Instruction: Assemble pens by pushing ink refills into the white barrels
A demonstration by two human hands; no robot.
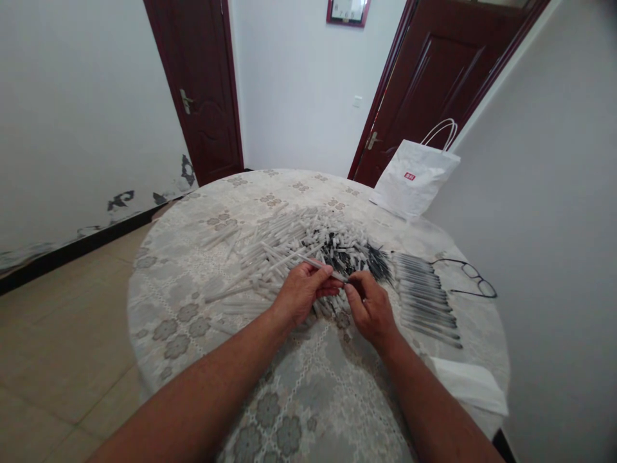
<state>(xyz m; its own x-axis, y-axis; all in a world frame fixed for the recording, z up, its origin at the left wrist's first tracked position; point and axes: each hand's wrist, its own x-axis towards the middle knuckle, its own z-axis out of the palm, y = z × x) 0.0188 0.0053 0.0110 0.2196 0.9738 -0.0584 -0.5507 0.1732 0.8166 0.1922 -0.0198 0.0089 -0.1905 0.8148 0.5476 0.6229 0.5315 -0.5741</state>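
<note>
My left hand [303, 289] is closed around a slim, whitish pen barrel [313, 262], which slants down to the right across the fingers. At the barrel's right end, my right hand [369, 302] is pinched with thumb and forefinger; the small part between them is mostly hidden. Beneath and beyond both hands spreads a heap of loose white pen barrels [274, 241]. Short white pieces [354, 241] and thin black pieces [379, 262] lie at its right side. To the right of my right hand, several greyish pens with dark ends [424, 296] lie side by side in a row.
A patterned cloth covers the round table [289, 392]. Black-framed glasses [475, 280] rest beyond the pen row. A white paper bag [417, 177] stands at the back right, and a white packet-like item [470, 386] sits near the right edge. Walls and two doors surround the table.
</note>
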